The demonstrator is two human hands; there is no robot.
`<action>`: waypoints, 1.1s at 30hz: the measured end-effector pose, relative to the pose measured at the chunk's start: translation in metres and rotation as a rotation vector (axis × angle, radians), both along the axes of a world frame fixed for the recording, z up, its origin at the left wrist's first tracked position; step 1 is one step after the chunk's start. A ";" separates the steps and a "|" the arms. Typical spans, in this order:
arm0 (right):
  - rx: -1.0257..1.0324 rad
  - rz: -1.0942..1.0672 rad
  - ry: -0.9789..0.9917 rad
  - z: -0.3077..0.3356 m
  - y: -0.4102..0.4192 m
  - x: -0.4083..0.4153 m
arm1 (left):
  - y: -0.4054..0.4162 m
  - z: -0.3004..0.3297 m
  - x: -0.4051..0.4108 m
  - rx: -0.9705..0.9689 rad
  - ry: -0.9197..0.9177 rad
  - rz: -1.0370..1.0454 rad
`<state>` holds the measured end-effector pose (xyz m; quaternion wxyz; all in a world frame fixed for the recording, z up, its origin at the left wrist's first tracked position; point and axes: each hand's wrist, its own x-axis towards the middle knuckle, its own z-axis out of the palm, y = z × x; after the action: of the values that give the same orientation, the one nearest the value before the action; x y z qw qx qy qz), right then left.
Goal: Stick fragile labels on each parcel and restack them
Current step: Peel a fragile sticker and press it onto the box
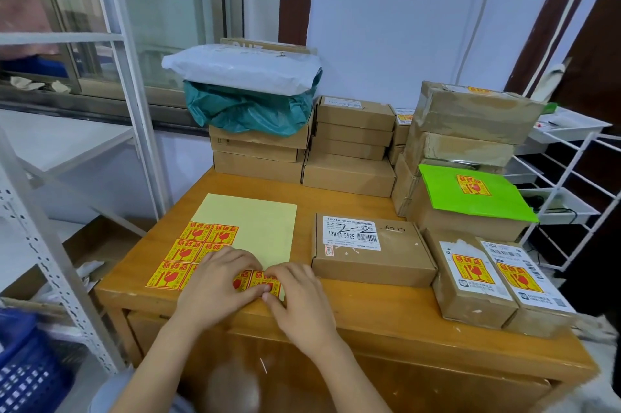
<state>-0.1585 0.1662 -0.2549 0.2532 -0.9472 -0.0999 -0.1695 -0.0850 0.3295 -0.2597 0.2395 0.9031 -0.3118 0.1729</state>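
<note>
My left hand (218, 281) presses flat on the label sheet (242, 237); my right hand (295, 291) pinches a fragile label (265, 279) at its near edge. The unlabelled parcel (369, 249) sits just right of my hands on the desk (403, 328).

1. Left hand (220, 281): palm down, forearm entering from lower left, fingers (235, 259) extended forward and slightly bent.
2. Right hand (299, 295): palm down, forearm entering from bottom centre, fingers curled inward toward the left hand.
3. Fingertips of both hands meet, touching at the centre.
</note>
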 end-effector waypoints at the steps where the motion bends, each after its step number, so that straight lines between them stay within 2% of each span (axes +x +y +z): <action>1: -0.002 0.001 -0.002 0.000 0.000 0.000 | 0.000 0.000 0.000 0.004 0.006 0.000; 9: -0.006 -0.003 0.012 -0.001 0.000 0.001 | 0.000 0.001 0.001 0.028 0.037 0.011; 33: 0.311 0.018 0.136 0.009 -0.008 -0.001 | -0.002 0.010 -0.004 0.084 0.132 0.062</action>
<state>-0.1593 0.1578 -0.2459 0.4044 -0.9049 -0.0636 -0.1163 -0.0888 0.3273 -0.2498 0.2159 0.9309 -0.2745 0.1070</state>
